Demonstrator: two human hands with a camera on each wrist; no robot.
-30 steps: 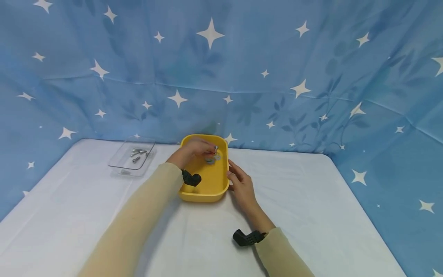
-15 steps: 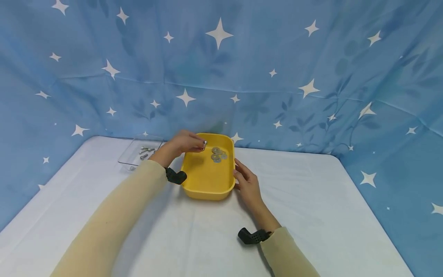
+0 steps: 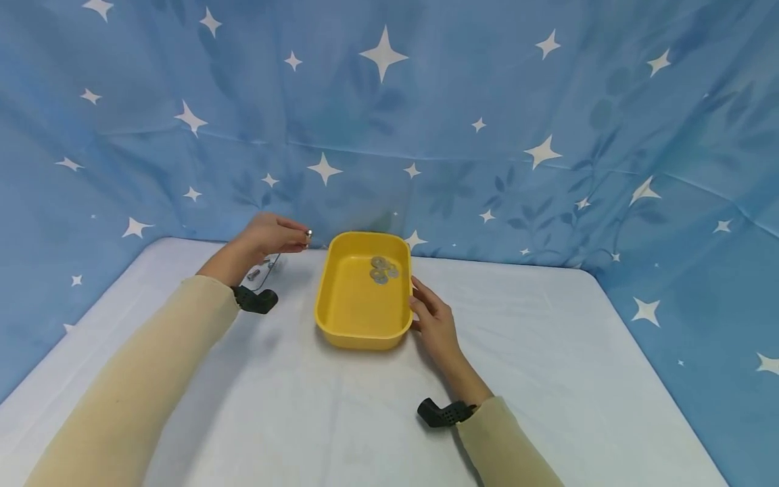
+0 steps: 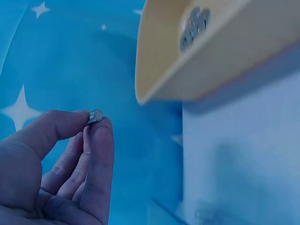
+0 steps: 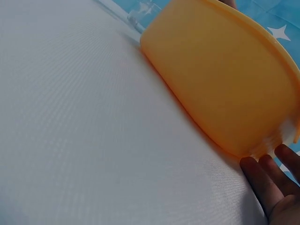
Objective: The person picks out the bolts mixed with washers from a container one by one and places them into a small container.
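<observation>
Left hand: the left hand (image 3: 268, 237) has swung out of the yellow tray (image 3: 341, 325), pinching a small bolt (image 3: 308, 235) above the clear box (image 3: 272, 265).
Right hand: the right hand (image 3: 435, 325) rests relaxed against the tray's side, steadying it.
Tray: washers (image 3: 380, 269) remain inside.
Meaning: one bolt sorted out, likely headed for the box.

Two arms in long pale beige sleeves, thin smooth fabric, cuffs ending at wrists. Small black angled device strapped at each wrist; right one (image 3: 439, 413) perforated with small holes, left one (image 3: 256, 300) plain. Left hand (image 3: 268, 234), right hand (image 3: 435, 323) bare, no rings or gloves visible.
</observation>
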